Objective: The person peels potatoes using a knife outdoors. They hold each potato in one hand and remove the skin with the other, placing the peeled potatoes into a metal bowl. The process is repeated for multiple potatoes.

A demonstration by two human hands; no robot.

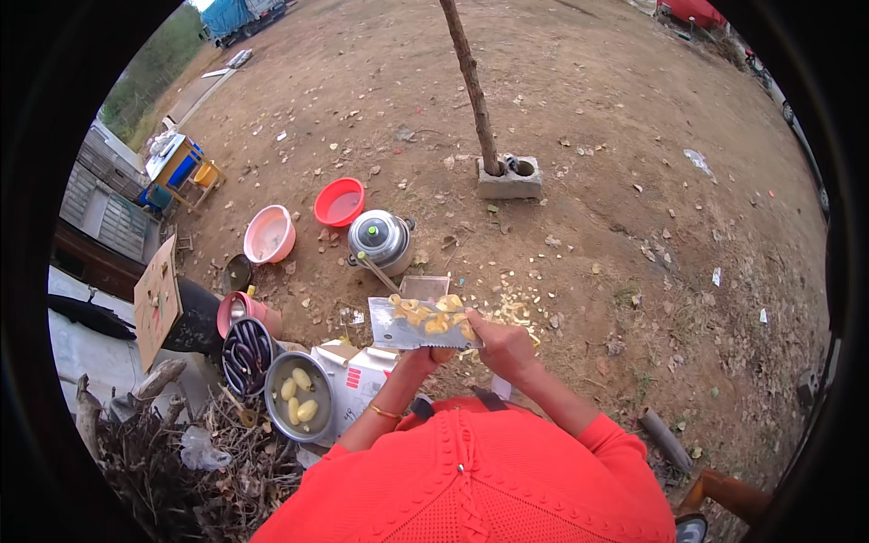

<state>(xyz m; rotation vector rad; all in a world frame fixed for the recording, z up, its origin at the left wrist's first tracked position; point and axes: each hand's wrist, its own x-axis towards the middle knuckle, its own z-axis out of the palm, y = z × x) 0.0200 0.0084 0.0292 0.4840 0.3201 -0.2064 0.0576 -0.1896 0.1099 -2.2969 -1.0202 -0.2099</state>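
My right hand (508, 345) grips the handle end of a wide metal cleaver (381, 320), its blade held flat before my body. Several yellow peelings (438, 324) cling to the blade, which has a hole near its far corner and teeth along the near edge. Under that edge is my left hand (422, 360), mostly hidden by the blade. A rounded yellow-brown potato (443, 354) shows at its fingers. To the left, a metal basin (270, 400) holds water and several peeled potatoes (302, 379).
Purple eggplants (246, 353) fill a bowl beside the basin. A printed cardboard box (363, 373) stands by my left forearm. Ahead are a lidded pot (381, 237), a red basin (339, 201) and a pink basin (269, 234). Peelings (512, 309) litter the ground; a concrete block (509, 186) holds a wooden pole (475, 88).
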